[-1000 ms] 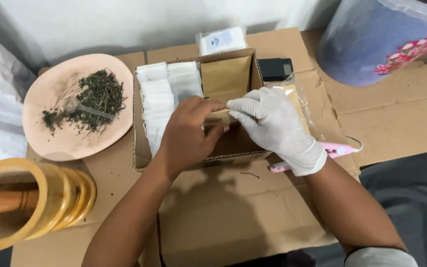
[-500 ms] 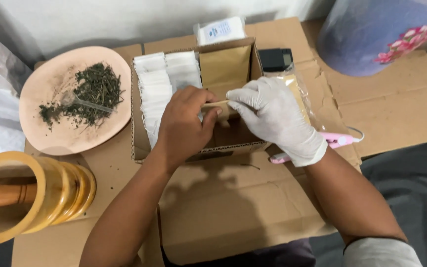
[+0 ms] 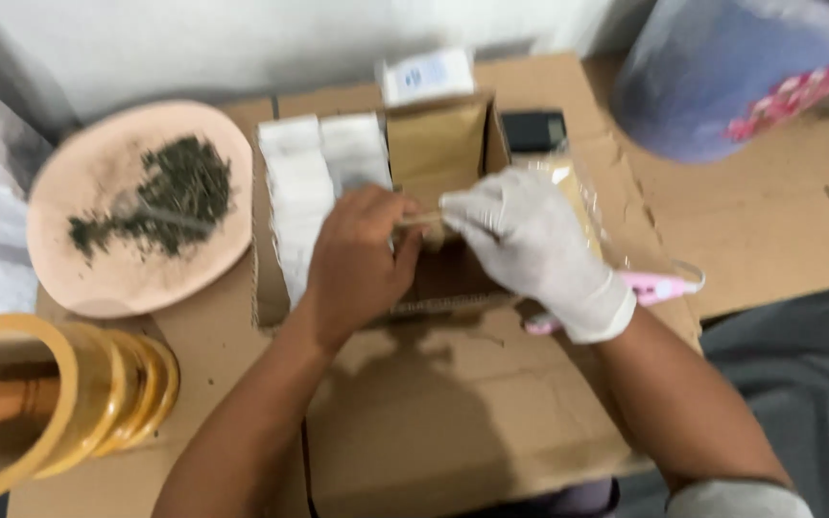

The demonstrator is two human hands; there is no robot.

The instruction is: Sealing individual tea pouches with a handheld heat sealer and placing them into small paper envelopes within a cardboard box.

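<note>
Head view: both hands meet over the open cardboard box, pinching a small tan packet between them.

The bare left hand [image 3: 362, 254] and gloved right hand [image 3: 530, 245] close their fingers on the tan packet [image 3: 421, 221] above the cardboard box [image 3: 275, 312]; white sachets [image 3: 323, 168] already fill its left side, while dried herb [image 3: 170, 192] remains on the pink plate [image 3: 107, 278]. Since the earlier frame, the grip looks unchanged; only the view has shifted.
</note>
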